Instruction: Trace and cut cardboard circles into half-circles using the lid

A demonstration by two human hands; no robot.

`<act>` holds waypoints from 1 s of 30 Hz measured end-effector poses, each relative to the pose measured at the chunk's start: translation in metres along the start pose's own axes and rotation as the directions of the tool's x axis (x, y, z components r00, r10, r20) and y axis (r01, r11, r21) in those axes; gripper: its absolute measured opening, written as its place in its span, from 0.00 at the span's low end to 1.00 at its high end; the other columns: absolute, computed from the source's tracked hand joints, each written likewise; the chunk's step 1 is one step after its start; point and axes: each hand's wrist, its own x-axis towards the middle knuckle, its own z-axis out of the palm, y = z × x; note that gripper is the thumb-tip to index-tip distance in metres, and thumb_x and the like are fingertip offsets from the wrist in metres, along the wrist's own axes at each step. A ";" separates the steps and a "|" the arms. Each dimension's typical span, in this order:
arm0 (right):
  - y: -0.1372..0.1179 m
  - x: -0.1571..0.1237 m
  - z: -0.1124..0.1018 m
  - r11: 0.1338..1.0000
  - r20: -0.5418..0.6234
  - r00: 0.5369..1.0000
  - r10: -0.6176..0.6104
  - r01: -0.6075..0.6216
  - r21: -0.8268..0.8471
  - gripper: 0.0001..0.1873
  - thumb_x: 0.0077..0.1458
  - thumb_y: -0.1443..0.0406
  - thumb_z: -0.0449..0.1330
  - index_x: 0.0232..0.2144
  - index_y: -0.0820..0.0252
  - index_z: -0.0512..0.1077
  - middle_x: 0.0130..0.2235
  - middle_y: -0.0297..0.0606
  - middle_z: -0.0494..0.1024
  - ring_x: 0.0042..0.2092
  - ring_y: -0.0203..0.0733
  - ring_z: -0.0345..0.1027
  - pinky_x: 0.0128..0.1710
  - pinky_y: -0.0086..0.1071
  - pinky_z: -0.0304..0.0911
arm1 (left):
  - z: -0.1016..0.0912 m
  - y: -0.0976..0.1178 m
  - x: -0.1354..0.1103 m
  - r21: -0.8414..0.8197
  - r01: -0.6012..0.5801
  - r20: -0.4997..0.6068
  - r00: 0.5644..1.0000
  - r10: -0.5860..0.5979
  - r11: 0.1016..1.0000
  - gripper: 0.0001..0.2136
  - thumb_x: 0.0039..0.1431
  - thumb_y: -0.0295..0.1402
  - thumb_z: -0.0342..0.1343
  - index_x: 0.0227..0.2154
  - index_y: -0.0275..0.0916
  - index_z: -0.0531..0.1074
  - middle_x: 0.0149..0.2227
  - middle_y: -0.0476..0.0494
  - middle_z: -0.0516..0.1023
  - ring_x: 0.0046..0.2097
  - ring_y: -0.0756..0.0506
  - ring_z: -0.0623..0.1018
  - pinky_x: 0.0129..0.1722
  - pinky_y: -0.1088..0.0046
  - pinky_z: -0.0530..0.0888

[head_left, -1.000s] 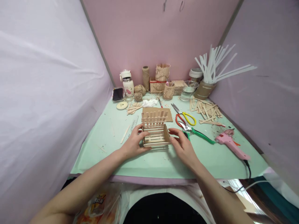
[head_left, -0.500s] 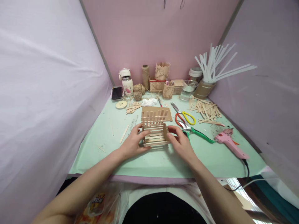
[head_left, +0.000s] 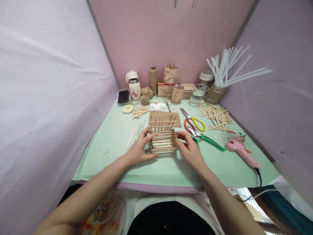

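A small slatted crate made of craft sticks (head_left: 163,143) sits in front of me, with a row of upright rounded sticks along its far side. My left hand (head_left: 141,147) grips its left end, thumb over the near rim and fingers round the outside. At the right end, my right hand (head_left: 188,147) holds the side panel between thumb and fingers. Behind the crate lies a piece of brown cardboard (head_left: 176,120). Green-handled pruning shears (head_left: 210,142) lie just right of my right hand, partly hidden by it.
Red-and-yellow-handled scissors (head_left: 198,124) lie beyond the shears. A pink glue gun (head_left: 243,151) rests at the right, its cord over the edge. Loose craft sticks (head_left: 217,116) are piled behind it. A water bowl (head_left: 198,95), twine balls (head_left: 146,93) and a bottle (head_left: 134,88) line the back.
The whole view has shifted slightly. Both hands keep hold of the crate in almost the same pose; the crate looks slightly turned or tilted.
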 end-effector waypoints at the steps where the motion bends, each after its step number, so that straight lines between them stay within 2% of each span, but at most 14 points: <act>1: 0.001 0.000 0.000 1.000 0.002 1.000 -0.003 0.003 0.001 0.16 0.58 0.55 0.56 0.45 0.55 0.68 0.48 0.44 0.76 0.49 0.50 0.71 0.46 0.44 0.70 | 0.000 0.000 0.000 -0.004 -0.006 -0.002 1.000 0.006 1.000 0.38 0.51 0.43 0.65 0.63 0.47 0.56 0.68 0.33 0.45 0.68 0.31 0.55 0.64 0.50 0.60; 6: 0.002 -0.004 -0.002 1.000 -0.031 1.000 0.003 -0.003 -0.006 0.17 0.59 0.54 0.56 0.47 0.55 0.67 0.50 0.45 0.73 0.51 0.49 0.70 0.48 0.46 0.70 | -0.002 -0.001 0.000 -0.057 -0.100 -0.066 0.993 0.096 0.993 0.38 0.53 0.47 0.63 0.63 0.49 0.52 0.69 0.33 0.44 0.67 0.32 0.56 0.63 0.48 0.59; 8: 0.001 -0.007 -0.004 1.000 -0.064 0.998 -0.018 0.016 -0.022 0.18 0.59 0.54 0.56 0.48 0.54 0.67 0.52 0.45 0.73 0.52 0.49 0.69 0.49 0.46 0.69 | -0.004 -0.001 -0.001 -0.076 -0.163 -0.151 0.977 0.150 0.984 0.36 0.55 0.51 0.59 0.63 0.48 0.52 0.68 0.32 0.47 0.67 0.32 0.55 0.63 0.47 0.58; 10: -0.002 -0.010 -0.006 0.998 -0.095 0.994 -0.052 0.048 -0.040 0.18 0.60 0.54 0.56 0.49 0.54 0.67 0.52 0.46 0.72 0.53 0.49 0.68 0.51 0.47 0.67 | -0.006 -0.001 -0.002 -0.077 -0.185 -0.294 0.943 0.155 0.980 0.32 0.58 0.53 0.53 0.61 0.45 0.56 0.64 0.32 0.55 0.66 0.34 0.58 0.63 0.47 0.59; 11: -0.004 -0.012 -0.008 0.997 -0.112 0.991 -0.069 0.064 -0.046 0.19 0.60 0.54 0.56 0.50 0.54 0.67 0.53 0.46 0.72 0.54 0.49 0.68 0.52 0.47 0.66 | -0.007 -0.001 -0.002 -0.070 -0.164 -0.378 0.917 0.126 0.984 0.28 0.60 0.53 0.50 0.57 0.44 0.60 0.61 0.33 0.60 0.64 0.35 0.61 0.62 0.48 0.61; 13: -0.006 -0.014 -0.011 0.995 -0.161 0.982 -0.096 0.090 -0.044 0.18 0.60 0.54 0.56 0.50 0.54 0.67 0.52 0.45 0.72 0.54 0.49 0.67 0.54 0.48 0.64 | -0.009 -0.002 -0.003 -0.064 -0.059 -0.525 0.851 0.016 0.996 0.19 0.64 0.50 0.45 0.43 0.41 0.71 0.54 0.37 0.69 0.58 0.38 0.68 0.59 0.52 0.65; 15: -0.009 -0.014 -0.014 0.994 -0.223 0.968 -0.112 0.111 -0.017 0.16 0.60 0.55 0.57 0.47 0.54 0.69 0.51 0.45 0.73 0.53 0.49 0.68 0.55 0.49 0.63 | -0.012 -0.003 -0.003 -0.075 0.082 -0.601 0.792 -0.110 0.994 0.20 0.67 0.46 0.43 0.27 0.40 0.72 0.46 0.40 0.74 0.52 0.42 0.72 0.56 0.57 0.68; 16: -0.010 -0.013 -0.015 0.993 -0.252 0.961 -0.117 0.122 0.004 0.15 0.60 0.55 0.58 0.46 0.54 0.70 0.49 0.44 0.74 0.52 0.49 0.69 0.55 0.49 0.63 | -0.013 -0.004 -0.002 -0.086 0.139 -0.610 0.776 -0.162 0.987 0.21 0.67 0.44 0.43 0.25 0.40 0.72 0.44 0.40 0.75 0.51 0.42 0.73 0.56 0.58 0.68; 17: -0.011 -0.011 -0.016 0.991 -0.277 0.954 -0.115 0.128 0.027 0.14 0.59 0.56 0.58 0.44 0.55 0.71 0.47 0.44 0.75 0.50 0.49 0.69 0.54 0.48 0.64 | -0.013 -0.005 0.000 -0.109 0.179 -0.603 0.770 -0.208 0.978 0.19 0.67 0.43 0.45 0.26 0.40 0.73 0.43 0.41 0.76 0.50 0.43 0.74 0.55 0.60 0.69; 20: -0.014 -0.005 -0.016 0.990 -0.310 0.948 -0.067 0.101 0.096 0.12 0.58 0.57 0.59 0.40 0.56 0.72 0.44 0.43 0.77 0.47 0.48 0.71 0.52 0.46 0.65 | -0.013 -0.009 0.004 -0.255 0.231 -0.517 0.788 -0.335 0.939 0.17 0.65 0.43 0.48 0.45 0.38 0.75 0.47 0.41 0.79 0.46 0.45 0.77 0.51 0.63 0.72; 22: -0.012 0.000 -0.012 0.987 -0.291 0.957 0.005 0.042 0.153 0.12 0.57 0.57 0.60 0.41 0.56 0.72 0.44 0.42 0.77 0.48 0.48 0.70 0.52 0.45 0.65 | -0.011 -0.009 0.005 -0.344 0.267 -0.422 0.813 -0.402 0.900 0.20 0.66 0.44 0.47 0.50 0.36 0.73 0.46 0.39 0.80 0.42 0.45 0.79 0.48 0.64 0.74; 25: -0.005 0.006 -0.005 0.973 -0.235 0.967 0.095 -0.040 0.228 0.13 0.55 0.56 0.60 0.41 0.55 0.72 0.45 0.41 0.76 0.49 0.47 0.70 0.51 0.44 0.65 | -0.008 -0.007 0.004 -0.349 0.328 -0.336 0.830 -0.445 0.878 0.19 0.63 0.45 0.50 0.41 0.35 0.79 0.39 0.41 0.83 0.39 0.45 0.80 0.44 0.66 0.75; 28: 0.005 0.009 0.002 0.964 -0.214 0.969 0.124 -0.067 0.256 0.13 0.55 0.56 0.59 0.40 0.55 0.72 0.43 0.40 0.76 0.47 0.46 0.71 0.50 0.43 0.66 | -0.008 -0.005 0.003 -0.323 0.358 -0.335 0.823 -0.459 0.876 0.16 0.59 0.44 0.54 0.29 0.37 0.80 0.32 0.44 0.83 0.35 0.45 0.80 0.38 0.70 0.76; 30: 0.010 0.009 0.006 0.961 -0.215 0.968 0.130 -0.070 0.266 0.13 0.55 0.55 0.59 0.40 0.55 0.71 0.44 0.40 0.76 0.47 0.46 0.71 0.50 0.43 0.66 | -0.009 -0.005 0.002 -0.314 0.370 -0.347 0.812 -0.469 0.874 0.17 0.60 0.43 0.53 0.25 0.37 0.79 0.27 0.45 0.82 0.30 0.47 0.79 0.33 0.72 0.75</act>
